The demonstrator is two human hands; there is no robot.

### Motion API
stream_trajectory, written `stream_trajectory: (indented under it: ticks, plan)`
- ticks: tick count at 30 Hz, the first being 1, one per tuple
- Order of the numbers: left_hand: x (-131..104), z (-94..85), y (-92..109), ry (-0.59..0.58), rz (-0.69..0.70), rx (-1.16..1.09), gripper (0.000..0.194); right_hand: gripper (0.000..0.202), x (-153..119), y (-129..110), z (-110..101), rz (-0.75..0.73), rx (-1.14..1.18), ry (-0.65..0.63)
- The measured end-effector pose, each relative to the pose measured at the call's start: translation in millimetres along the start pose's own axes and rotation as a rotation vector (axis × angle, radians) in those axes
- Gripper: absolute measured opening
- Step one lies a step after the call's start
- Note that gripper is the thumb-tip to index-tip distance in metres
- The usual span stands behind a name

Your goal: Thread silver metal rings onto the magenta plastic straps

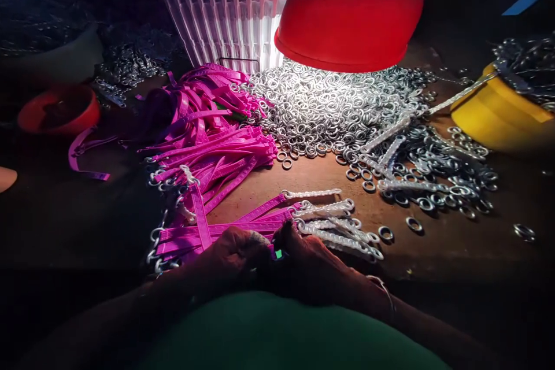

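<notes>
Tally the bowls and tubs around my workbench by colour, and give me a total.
Red bowl, far left: 1
Yellow tub, holding chain, right: 1
Pale bowl, dim, back left: 1
Total: 3
The red lamp shade overhead is not counted.

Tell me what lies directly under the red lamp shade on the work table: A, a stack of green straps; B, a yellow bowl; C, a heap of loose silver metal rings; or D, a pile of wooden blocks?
C: the red lamp shade lights a wide heap of loose silver rings right beneath it, while the pink straps lie to the left and the yellow bowl sits far to the right.
</notes>
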State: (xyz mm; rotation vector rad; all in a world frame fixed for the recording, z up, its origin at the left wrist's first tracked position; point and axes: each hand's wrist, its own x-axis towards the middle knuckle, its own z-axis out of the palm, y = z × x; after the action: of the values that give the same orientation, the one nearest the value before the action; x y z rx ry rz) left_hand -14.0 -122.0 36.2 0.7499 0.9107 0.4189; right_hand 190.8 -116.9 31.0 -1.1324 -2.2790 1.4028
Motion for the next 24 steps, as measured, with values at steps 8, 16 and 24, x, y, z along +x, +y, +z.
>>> stream_trajectory:
  ticks: [8, 16, 24]
  plan:
    - [-8.7, 16.9, -10.2, 0.080, 0.046, -0.101, 0.035, 0.031, 2.2, 13.1, 16.8, -0.095, 0.124, 0.051]
    - [4.1, 7.7, -14.5, -0.004, 0.030, -0.103, 0.039, 0.015, 2.4, 2.9, 10.7, -0.024, 0.221, -0.161]
    - [10.6, 11.7, -12.8, 0.112, -0.065, -0.211, 0.027, 0.011, 16.8, -2.6, -0.5, -0.006, -0.117, -0.256]
